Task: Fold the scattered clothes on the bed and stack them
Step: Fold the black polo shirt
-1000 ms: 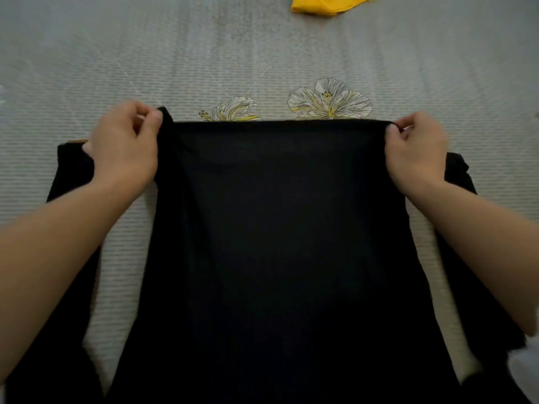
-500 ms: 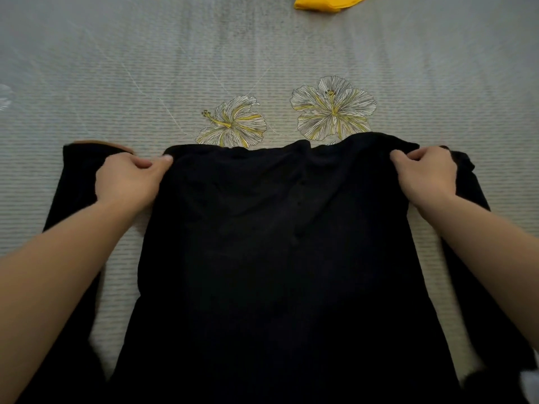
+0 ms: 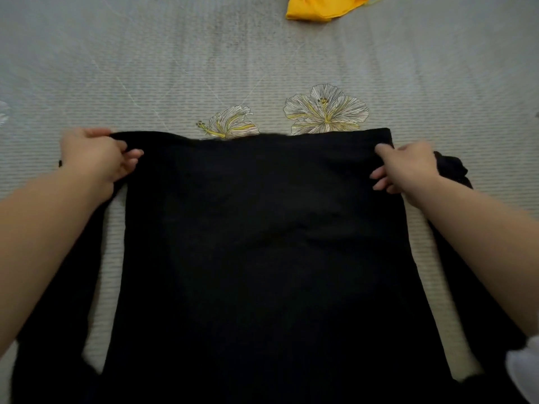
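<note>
The black garment (image 3: 262, 243) lies spread on the bed (image 3: 145, 68) right in front of you, filling the near half of the view. The bed is covered in a pale grey sheet with a fine ribbed weave, faint diagonal lines and two printed white-and-yellow flowers (image 3: 325, 112) just beyond the garment's far edge. A yellow cloth (image 3: 318, 8) sits crumpled at the far side of the bed, well apart from your work, and a bit of white fabric (image 3: 525, 371) shows at the near right corner.

The garment is matte, soft and dark, with shallow creases across its middle. Its body forms a long panel, wider near you and narrower at the far end, where the edge runs nearly straight from left to right. A long sleeve (image 3: 58, 287) trails down each side, and the right one ends in a bunched lump beside your wrist. The long axis runs from you toward the flowers.

Your left hand (image 3: 93, 158) grips the far left corner, its fingers curled round the cloth. Your right hand (image 3: 408, 167) pinches the far right corner, thumb on top and fingers curled at the side edge.
</note>
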Tool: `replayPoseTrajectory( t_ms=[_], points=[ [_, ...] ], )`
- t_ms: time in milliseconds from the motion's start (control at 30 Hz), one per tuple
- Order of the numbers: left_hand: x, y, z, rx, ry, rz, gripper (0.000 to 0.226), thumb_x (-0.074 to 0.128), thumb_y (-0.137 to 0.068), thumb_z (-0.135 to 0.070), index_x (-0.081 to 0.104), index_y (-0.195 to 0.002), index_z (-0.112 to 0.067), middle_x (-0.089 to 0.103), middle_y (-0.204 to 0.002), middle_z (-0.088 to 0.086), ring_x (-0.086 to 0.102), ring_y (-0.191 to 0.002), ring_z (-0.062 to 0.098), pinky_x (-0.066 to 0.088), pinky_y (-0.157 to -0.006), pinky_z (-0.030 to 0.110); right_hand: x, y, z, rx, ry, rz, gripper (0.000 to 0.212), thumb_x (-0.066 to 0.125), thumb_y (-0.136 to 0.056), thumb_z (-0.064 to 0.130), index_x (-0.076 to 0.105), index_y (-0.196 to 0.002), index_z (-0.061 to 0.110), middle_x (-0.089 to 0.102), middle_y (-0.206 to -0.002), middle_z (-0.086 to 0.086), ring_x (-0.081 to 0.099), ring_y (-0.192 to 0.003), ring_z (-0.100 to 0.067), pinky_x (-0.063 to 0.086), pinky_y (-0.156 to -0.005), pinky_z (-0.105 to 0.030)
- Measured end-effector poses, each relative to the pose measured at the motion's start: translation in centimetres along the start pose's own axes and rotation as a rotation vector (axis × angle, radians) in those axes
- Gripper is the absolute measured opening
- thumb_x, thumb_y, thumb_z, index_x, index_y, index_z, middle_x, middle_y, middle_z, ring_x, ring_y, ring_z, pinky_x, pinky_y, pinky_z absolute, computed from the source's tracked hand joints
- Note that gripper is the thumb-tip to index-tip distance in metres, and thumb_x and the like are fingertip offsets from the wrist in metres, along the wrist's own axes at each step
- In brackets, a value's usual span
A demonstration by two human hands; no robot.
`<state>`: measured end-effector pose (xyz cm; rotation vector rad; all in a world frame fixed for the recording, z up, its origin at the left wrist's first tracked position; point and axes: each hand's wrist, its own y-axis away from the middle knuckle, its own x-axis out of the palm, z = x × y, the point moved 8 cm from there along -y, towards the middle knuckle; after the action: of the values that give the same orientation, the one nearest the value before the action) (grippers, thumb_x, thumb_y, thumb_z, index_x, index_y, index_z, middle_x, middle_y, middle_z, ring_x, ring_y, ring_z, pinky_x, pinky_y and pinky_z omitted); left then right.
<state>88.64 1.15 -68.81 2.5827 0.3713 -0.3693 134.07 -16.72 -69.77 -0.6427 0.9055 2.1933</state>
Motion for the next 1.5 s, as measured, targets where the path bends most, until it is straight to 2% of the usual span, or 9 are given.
replayPoseTrajectory(
  t_ms=[200, 333, 433, 600, 733, 900, 1300, 1400, 1500],
  points=[
    [0.3, -1.0, -1.3, 0.142, 0.065, -0.008, 0.027, 0.045, -0.094, 0.000, 0.044, -0.091, -0.027, 0.054, -0.108, 0.003, 0.062, -0.061, 0.000, 0.053, -0.059, 0.013, -0.3, -1.3, 0.0, 0.062, -0.429, -0.061, 0.016, 0.047, -0.096, 0.006, 0.038, -0.088, 0.016, 0.061, -0.065, -0.010, 0.059, -0.035, -0.010, 0.046, -0.035, -0.019],
    [3.1, -0.5, -1.5, 0.291, -0.107, 0.147, 0.057, 0.059, -0.090, -0.009, 0.034, -0.138, -0.028, 0.040, -0.140, 0.002, 0.050, -0.113, 0.006, 0.048, -0.090, 0.021, 0.2, -1.2, 0.2, -0.005, -0.567, -0.075, 0.023, 0.058, -0.091, 0.007, 0.042, -0.106, 0.015, 0.064, -0.091, -0.007, 0.065, -0.061, -0.006, 0.051, -0.058, -0.016],
    [4.7, 3.2, -0.8, 0.525, -0.429, 0.210, 0.073, 0.062, -0.089, -0.025, 0.022, -0.149, -0.027, 0.013, -0.157, 0.006, 0.031, -0.136, 0.016, 0.031, -0.111, 0.029, 1.0, 2.1, 1.1, -0.236, -0.314, -0.043, 0.060, 0.064, -0.086, 0.012, 0.034, -0.137, 0.012, 0.057, -0.122, -0.005, 0.059, -0.102, -0.010, 0.047, -0.089, -0.019],
    [6.7, 15.5, 4.7, 1.013, -0.850, 0.407, 0.058, 0.036, -0.096, -0.037, 0.024, -0.150, -0.021, 0.002, -0.160, 0.010, 0.003, -0.147, 0.028, 0.004, -0.118, 0.036, 5.7, 14.0, -0.4, -0.818, 0.415, 0.100, 0.065, 0.044, -0.094, 0.038, 0.025, -0.150, 0.010, 0.021, -0.158, -0.007, 0.012, -0.148, -0.020, 0.009, -0.120, -0.033],
    [2.9, 17.3, 10.7, 0.842, -1.128, 0.355, 0.061, 0.015, -0.096, -0.051, 0.013, -0.152, -0.029, -0.003, -0.161, 0.001, -0.008, -0.146, 0.015, -0.001, -0.117, 0.037, 6.2, 16.7, -6.5, -0.811, 0.756, 0.152, 0.068, 0.017, -0.095, 0.054, 0.009, -0.153, 0.021, 0.002, -0.161, 0.003, -0.009, -0.147, -0.011, -0.008, -0.119, -0.031],
    [0.5, 18.0, 11.3, 0.685, -1.156, 0.286, 0.059, 0.019, -0.099, -0.046, 0.007, -0.153, -0.024, -0.006, -0.161, 0.007, -0.010, -0.147, 0.020, -0.004, -0.119, 0.041, 2.2, 16.5, -9.7, -0.559, 0.773, 0.020, 0.067, 0.018, -0.099, 0.051, 0.003, -0.154, 0.016, -0.003, -0.162, -0.004, -0.012, -0.147, -0.015, -0.013, -0.116, -0.032],
    [-2.8, 32.8, 20.0, 0.611, -1.122, 0.503, 0.060, 0.020, -0.100, -0.045, -0.002, -0.152, -0.026, -0.019, -0.158, 0.003, -0.024, -0.143, 0.014, -0.010, -0.116, 0.036, -1.4, 28.6, -20.4, -0.593, 0.794, 0.116, 0.064, 0.024, -0.099, 0.051, 0.013, -0.153, 0.020, 0.008, -0.161, -0.003, -0.002, -0.148, -0.017, -0.004, -0.120, -0.032],
    [-1.4, 33.9, 18.2, 0.486, -0.980, 0.452, 0.060, 0.034, -0.098, -0.030, 0.010, -0.153, -0.018, -0.012, -0.159, 0.008, -0.019, -0.145, 0.019, -0.009, -0.117, 0.038, -3.3, 28.1, -18.8, -0.601, 0.529, 0.162, 0.054, 0.041, -0.099, 0.037, 0.034, -0.147, 0.014, 0.026, -0.157, -0.002, 0.015, -0.146, -0.012, 0.010, -0.116, -0.021],
    [1.8, 37.3, 16.8, 0.560, -0.924, 0.436, 0.062, 0.033, -0.099, -0.033, 0.007, -0.153, -0.017, -0.013, -0.159, 0.010, -0.018, -0.145, 0.019, -0.011, -0.116, 0.036, -8.8, 26.3, -17.2, -0.623, 0.302, -0.049, 0.036, 0.049, -0.094, 0.020, 0.054, -0.128, 0.007, 0.054, -0.130, -0.004, 0.044, -0.123, -0.015, 0.028, -0.106, -0.015]
  ],
)
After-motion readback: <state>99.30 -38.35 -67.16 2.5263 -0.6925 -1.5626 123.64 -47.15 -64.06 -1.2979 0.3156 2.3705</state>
